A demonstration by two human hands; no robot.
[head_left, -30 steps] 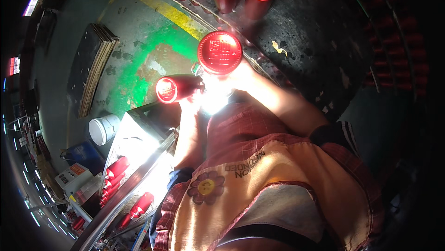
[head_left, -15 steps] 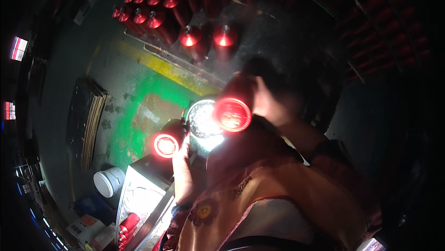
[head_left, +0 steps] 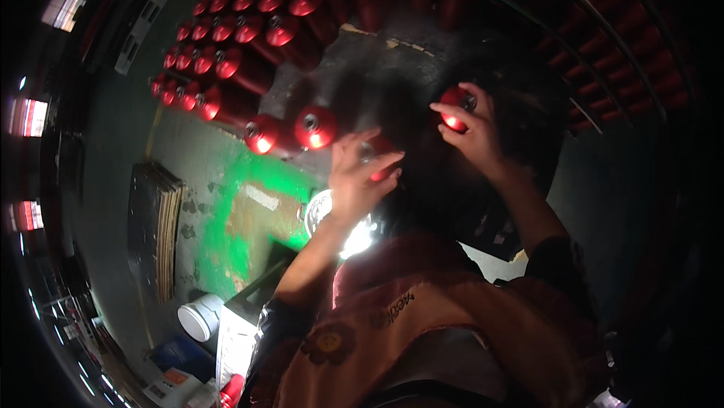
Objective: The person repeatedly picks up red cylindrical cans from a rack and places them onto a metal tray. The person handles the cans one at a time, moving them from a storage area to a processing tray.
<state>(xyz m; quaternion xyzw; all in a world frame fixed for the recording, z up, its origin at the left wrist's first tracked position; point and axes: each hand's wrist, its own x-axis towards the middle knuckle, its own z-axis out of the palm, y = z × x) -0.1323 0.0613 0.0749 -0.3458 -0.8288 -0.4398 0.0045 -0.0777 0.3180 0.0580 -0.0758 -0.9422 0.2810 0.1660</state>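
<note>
Head view: the right grip curls round a bottle, glossy red, sloping to a darker neck; the left grip curls round a second bottle, also red, partly hidden; other red bottles stand beyond and leftward

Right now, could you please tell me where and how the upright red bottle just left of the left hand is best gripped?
The red bottle is probably best gripped round its sloping shoulder, from above: it stands upright, narrow neck up, with another bottle close on its left.
</note>
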